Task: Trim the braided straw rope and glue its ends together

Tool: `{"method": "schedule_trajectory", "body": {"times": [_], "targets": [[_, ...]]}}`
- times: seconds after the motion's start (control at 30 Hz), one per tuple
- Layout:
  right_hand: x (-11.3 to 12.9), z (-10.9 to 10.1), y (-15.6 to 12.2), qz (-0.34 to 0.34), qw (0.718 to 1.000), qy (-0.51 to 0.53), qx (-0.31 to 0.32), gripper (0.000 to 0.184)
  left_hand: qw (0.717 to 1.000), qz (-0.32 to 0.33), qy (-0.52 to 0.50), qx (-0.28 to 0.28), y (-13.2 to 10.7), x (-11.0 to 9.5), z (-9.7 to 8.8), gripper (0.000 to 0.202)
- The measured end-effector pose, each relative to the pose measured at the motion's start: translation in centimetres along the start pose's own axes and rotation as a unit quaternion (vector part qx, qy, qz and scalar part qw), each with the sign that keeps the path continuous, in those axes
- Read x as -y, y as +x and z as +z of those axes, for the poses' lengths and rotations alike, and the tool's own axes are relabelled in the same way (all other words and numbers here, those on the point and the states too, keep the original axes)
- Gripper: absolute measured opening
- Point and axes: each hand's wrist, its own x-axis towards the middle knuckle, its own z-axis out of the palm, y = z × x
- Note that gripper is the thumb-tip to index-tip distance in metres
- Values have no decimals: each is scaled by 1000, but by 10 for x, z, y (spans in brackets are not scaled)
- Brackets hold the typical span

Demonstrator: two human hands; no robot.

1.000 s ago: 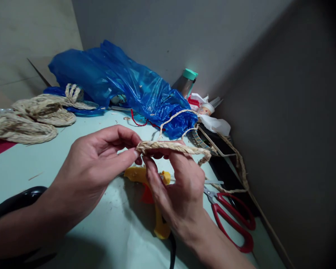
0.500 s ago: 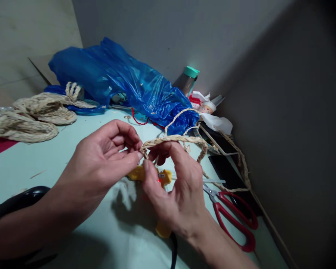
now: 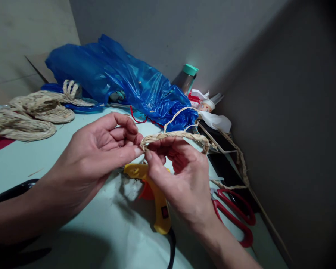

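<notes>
A braided straw cord (image 3: 176,135) arches over my right fingers, its end folded back between my two hands. My left hand (image 3: 103,145) pinches the folded end between thumb and forefinger. Close against it, my right hand (image 3: 182,168) is closed on the same cord with thumb and fingertips. Below both hands a yellow glue gun (image 3: 160,209) with an orange trigger lies on the table; part of it is behind my right hand. Red-handled scissors (image 3: 235,220) lie right of my right wrist, their blades mostly hidden.
A blue plastic bag (image 3: 123,78) slumps along the wall, with bundled straw cord (image 3: 39,112) to its left. Behind stands a bottle with a green lid (image 3: 189,74). A dark flat object (image 3: 222,172) lies at right, with more braid (image 3: 242,164) trailing past it.
My right hand has turned and its fingers have shifted along the braid, uncovering more of the glue gun. My left hand keeps its pinch at the folded end. The view has shifted slightly.
</notes>
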Motion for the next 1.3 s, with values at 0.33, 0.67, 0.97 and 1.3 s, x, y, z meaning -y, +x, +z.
{"method": "schedule_trajectory", "body": {"times": [0.33, 0.67, 0.97, 1.3], "targets": [[3, -8, 8, 110, 985, 108, 78, 4, 998, -17, -59, 28, 2, 1, -1, 19], [-10, -5, -6, -193, 968, -159, -13, 12, 1000, 12, 23, -6, 3, -1, 0, 22], [-10, -5, -6, -236, 954, -187, -6, 4, 988, 85, 117, -52, -3, 2, 4, 26], [-9, -10, -2, -197, 970, -141, 8, 7, 975, 99, 184, -72, -3, 3, 3, 20]]}}
